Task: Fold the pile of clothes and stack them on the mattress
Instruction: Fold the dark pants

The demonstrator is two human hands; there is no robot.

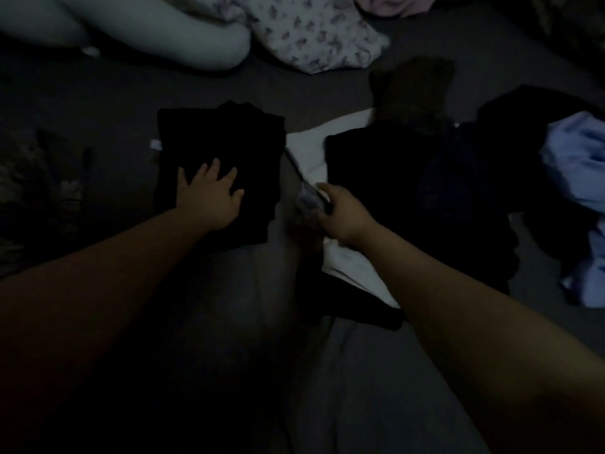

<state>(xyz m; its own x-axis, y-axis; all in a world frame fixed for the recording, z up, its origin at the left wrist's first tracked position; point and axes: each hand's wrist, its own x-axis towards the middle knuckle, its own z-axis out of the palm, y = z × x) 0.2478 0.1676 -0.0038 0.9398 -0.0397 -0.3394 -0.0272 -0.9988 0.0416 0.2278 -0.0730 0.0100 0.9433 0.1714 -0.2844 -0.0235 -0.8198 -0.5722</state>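
The room is dim. The left hand (209, 194) lies flat, fingers spread, on a stack of folded black clothes (219, 152) on the dark mattress (98, 93). The right hand (343, 214) pinches a blurred grey piece of cloth (306, 198) beside a white garment (311, 149). To the right lies a pile of dark clothes (442, 191) with a light blue garment (576, 165). A flowered pillow (314, 37) and a pale pillow (157, 31) lie beyond.

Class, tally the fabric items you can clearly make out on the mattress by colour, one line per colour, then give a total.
Black: 2, folded black stack, black clothes pile
White: 1, white garment
Light blue: 1, light blue garment
Floral: 1, floral pillow
Pink: 1, pink cloth
Total: 6
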